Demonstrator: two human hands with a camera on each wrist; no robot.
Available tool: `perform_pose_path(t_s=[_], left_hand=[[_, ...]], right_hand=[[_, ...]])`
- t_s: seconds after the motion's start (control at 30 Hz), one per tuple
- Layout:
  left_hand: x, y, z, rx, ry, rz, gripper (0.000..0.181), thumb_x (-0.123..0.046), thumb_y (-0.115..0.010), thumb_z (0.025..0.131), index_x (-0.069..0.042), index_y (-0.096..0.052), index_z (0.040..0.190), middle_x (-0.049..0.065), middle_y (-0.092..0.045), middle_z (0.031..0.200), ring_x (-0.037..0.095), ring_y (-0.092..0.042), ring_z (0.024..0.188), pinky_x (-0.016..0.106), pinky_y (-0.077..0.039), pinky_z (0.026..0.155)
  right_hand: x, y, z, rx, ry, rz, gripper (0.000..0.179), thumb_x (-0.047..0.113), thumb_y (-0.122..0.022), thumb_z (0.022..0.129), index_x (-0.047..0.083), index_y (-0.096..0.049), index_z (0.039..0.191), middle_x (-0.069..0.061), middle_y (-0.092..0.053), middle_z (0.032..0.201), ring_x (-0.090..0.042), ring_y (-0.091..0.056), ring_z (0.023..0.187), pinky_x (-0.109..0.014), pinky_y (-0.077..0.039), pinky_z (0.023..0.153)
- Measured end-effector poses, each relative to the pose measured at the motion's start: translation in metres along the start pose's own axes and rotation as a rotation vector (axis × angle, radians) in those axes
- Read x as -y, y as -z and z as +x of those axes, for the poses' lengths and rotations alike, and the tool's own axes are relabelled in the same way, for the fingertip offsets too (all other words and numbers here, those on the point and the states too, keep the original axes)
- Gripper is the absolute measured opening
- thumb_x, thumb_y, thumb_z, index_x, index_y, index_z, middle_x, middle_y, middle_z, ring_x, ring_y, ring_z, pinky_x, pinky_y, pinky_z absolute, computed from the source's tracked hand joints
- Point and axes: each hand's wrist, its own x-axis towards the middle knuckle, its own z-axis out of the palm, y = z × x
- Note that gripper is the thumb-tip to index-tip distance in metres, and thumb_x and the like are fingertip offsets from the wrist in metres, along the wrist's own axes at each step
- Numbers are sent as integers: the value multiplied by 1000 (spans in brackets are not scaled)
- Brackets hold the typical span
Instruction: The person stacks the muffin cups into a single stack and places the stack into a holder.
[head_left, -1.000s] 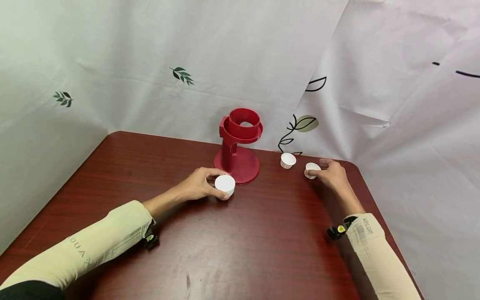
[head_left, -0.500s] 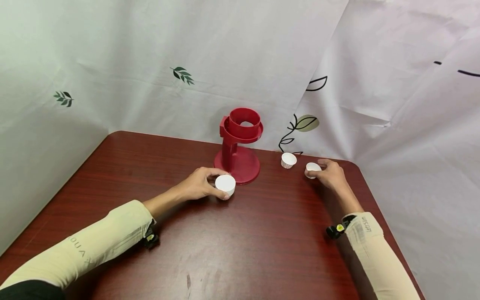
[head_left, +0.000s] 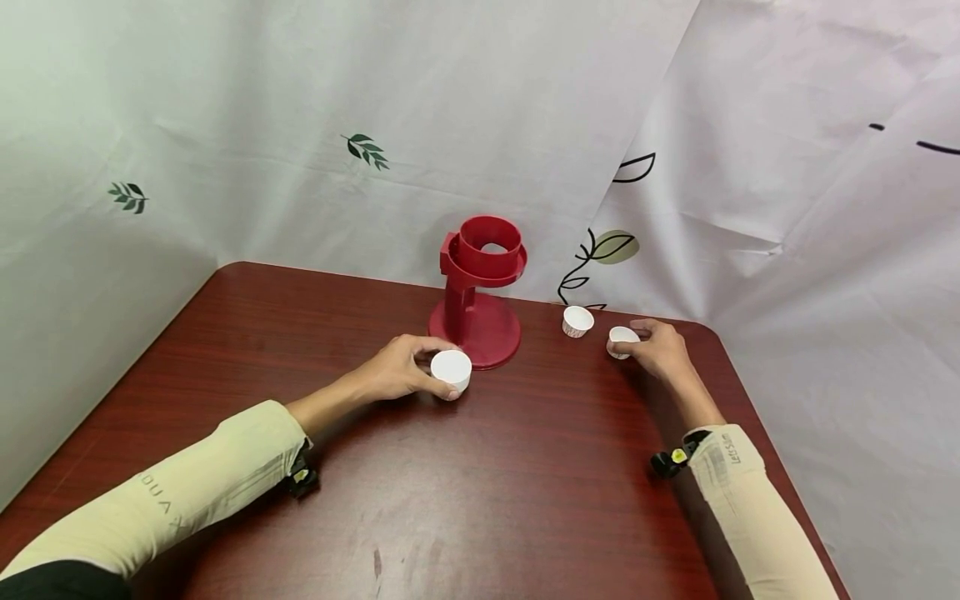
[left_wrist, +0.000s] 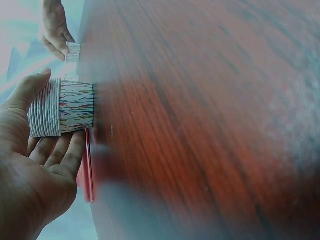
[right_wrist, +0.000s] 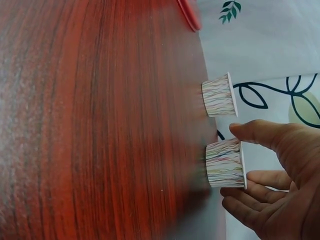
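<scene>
My left hand (head_left: 401, 367) grips a nested stack of paper baking cups (head_left: 451, 372), thumb on the near side and fingers on the far side. The left wrist view shows the stack's many ridged rims and wavy coloured lines on the lowest cup (left_wrist: 76, 106). Over at the back right, my right hand (head_left: 663, 350) holds a single paper baking cup (head_left: 623, 342) upright between thumb and fingers at the table. In the right wrist view this cup (right_wrist: 225, 164) has the same streaked pattern. Another paper baking cup (head_left: 577, 322) stands upright just left of it.
Behind the stack stands a red holder (head_left: 482, 287) with a round base and a raised ring-shaped top. The brown wooden table (head_left: 465, 500) reaches back to a white patterned cloth (head_left: 300, 167), which also hangs along the sides.
My right hand and its cup have shifted slightly left, toward the other single cup. The left hand and the stack look the same as before.
</scene>
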Motion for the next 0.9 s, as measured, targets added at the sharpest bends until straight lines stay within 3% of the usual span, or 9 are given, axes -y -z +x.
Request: perform_pose_path(t_s=[0.37,0.9], left_hand=[[0,-1,0,-5,-9,-32,58,-15,-103,81,-9,-80,135,8,-83,118,16,-74,101,24,-59,90],[0,-1,0,-3,-8,-24,59,-17,-103,82,-10,-80,136,7,-83,118,17,-74,102,26,-59,92]], right_hand=[[-1,-1,-1,2,29,-4,78,39,-91,93,-5,-65,152,-30,-73,143,-46,-69,136,-59,-52,118],[9,3,-7,-47,77,46,74,39,-91,94,-5,-68,150,-29,-76,140,-44,-73,133,-52,-56,111]])
